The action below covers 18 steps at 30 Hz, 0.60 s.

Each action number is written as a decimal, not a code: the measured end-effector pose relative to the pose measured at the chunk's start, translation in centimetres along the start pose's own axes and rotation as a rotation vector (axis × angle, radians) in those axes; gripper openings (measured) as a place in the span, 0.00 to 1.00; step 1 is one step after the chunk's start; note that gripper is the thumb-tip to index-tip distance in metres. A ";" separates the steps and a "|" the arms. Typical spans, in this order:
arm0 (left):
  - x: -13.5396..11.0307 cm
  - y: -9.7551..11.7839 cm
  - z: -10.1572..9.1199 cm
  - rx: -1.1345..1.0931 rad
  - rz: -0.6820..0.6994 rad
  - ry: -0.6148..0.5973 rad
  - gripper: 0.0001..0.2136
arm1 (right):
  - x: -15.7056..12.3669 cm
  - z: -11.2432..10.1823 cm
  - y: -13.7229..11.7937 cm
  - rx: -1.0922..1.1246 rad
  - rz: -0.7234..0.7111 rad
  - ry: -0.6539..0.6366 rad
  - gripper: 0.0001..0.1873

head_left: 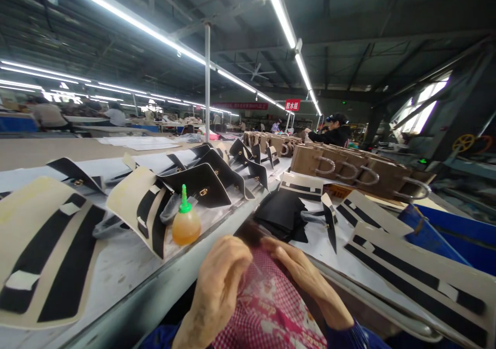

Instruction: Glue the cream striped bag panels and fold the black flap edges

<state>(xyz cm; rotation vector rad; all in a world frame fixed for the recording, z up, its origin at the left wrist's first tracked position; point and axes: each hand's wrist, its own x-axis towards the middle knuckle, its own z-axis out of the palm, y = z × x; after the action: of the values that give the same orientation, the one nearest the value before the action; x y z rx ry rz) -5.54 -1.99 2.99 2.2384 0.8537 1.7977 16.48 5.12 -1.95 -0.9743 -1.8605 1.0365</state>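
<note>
My left hand (222, 274) is closed, its fingers curled inward above a red-and-white checked apron (267, 297). Facing it, my right hand (292, 261) has its fingers bent toward the left hand, their tips blurred. Between the two hands is a dark, motion-smeared piece (248, 232); its kind is unclear, and the fingers hide its edges. Just beyond lies a stack of black pieces (281, 214). To the left stands a squeeze bottle (186, 225) with a green nozzle and amber liquid. Beside it, a cream panel with black strips (139, 207) leans curved on the table.
More black flaps with gold clasps (203, 191) crowd the left table. At right are striped cream panels (418, 271), a blue bin (449, 230) and a row of brown bags with wrapped handles (341, 168). A metal table edge (155, 282) runs beside my left hand. A person (333, 132) is farther back.
</note>
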 end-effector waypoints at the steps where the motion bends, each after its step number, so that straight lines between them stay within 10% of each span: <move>1: -0.1 0.1 -0.8 0.018 -0.013 0.006 0.10 | 1.4 -0.8 1.4 -0.114 0.044 0.071 0.33; 10: -1.6 -1.1 -7.0 0.319 -0.100 -0.054 0.15 | 10.3 -5.0 9.2 -0.808 0.248 0.344 0.21; 18: -3.0 -2.2 -6.5 -0.178 -0.699 0.089 0.09 | 11.3 -7.6 8.6 -0.935 0.317 0.360 0.16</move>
<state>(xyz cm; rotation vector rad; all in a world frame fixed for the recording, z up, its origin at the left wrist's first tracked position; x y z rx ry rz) -12.76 -3.20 1.24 1.4859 1.2359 1.5506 20.73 20.58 -3.98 -1.8871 -1.8992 0.0532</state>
